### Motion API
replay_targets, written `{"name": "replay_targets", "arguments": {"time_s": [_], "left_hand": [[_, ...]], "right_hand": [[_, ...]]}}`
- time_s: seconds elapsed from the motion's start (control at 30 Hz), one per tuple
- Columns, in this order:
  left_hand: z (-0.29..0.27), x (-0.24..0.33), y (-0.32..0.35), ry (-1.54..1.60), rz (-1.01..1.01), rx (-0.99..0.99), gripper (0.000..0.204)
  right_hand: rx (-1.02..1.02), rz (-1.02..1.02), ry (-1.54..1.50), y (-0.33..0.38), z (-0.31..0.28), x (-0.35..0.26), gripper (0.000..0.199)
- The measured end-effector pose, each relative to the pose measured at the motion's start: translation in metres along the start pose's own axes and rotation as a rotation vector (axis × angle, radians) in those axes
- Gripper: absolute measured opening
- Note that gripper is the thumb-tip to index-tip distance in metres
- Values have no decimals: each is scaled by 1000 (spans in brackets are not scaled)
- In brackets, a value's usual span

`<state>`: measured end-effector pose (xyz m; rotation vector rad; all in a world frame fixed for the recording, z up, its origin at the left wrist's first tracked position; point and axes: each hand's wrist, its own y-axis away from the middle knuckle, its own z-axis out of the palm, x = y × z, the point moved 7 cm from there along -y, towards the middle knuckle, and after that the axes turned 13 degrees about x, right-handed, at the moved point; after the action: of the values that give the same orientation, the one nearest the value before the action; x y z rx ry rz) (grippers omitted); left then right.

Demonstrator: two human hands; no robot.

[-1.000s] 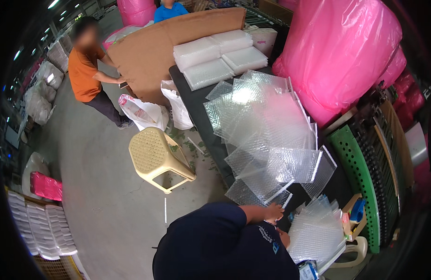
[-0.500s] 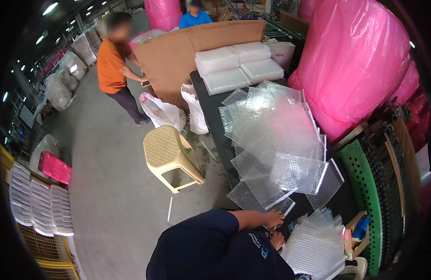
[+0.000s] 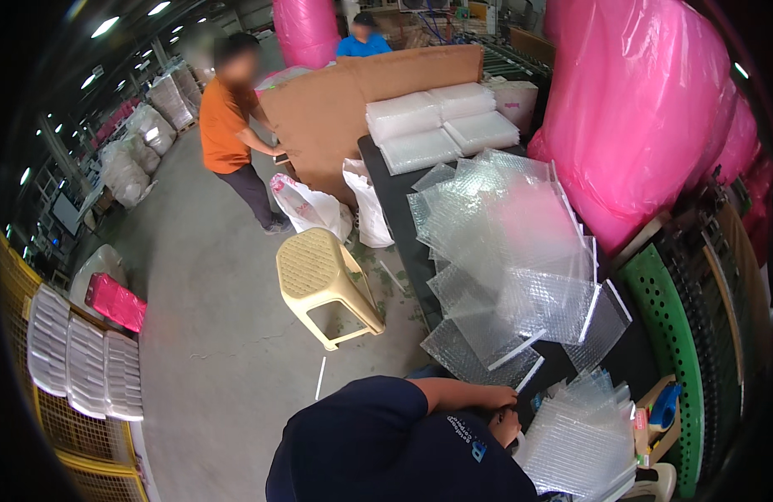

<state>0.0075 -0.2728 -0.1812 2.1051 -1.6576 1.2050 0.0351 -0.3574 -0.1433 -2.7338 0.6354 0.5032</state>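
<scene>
Left hand (image 3: 495, 396) and right hand (image 3: 505, 427) are bunched together, kinda curled; can't tell if they're gripping anything. Closest bubble pouch (image 3: 449, 346) lies just beside them on the black table (image 3: 397, 186), white strip (image 3: 530, 374) facing lower right, visible length slanting that way too. Grey floor (image 3: 219, 293) left, big pink bundle (image 3: 637, 125) beyond.

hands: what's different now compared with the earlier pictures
The left hand and right hand have drawn closer together; whether either took hold of or let go of anything is unclear. The view also swung left, so everything slid right in the picture. The pouches and stool stayed put.
</scene>
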Motion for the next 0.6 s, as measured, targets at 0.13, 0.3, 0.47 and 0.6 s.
{"name": "replay_targets", "arguments": {"time_s": [0.13,0.3,0.47,0.6], "left_hand": [[-10,10,-4,99,-130,-85,12],[-10,-4,3,120,-108,34,12],[-5,-6,0,153,-223,-107,12],[-4,-11,5,155,-115,-1,13]], "right_hand": [[95,18,-13,8,-9,-1,14],[93,8,64,2,-2,-9,11],[-162,125,274,-2,2,-3,19],[-218,233,178,-6,-9,-16,23]]}}
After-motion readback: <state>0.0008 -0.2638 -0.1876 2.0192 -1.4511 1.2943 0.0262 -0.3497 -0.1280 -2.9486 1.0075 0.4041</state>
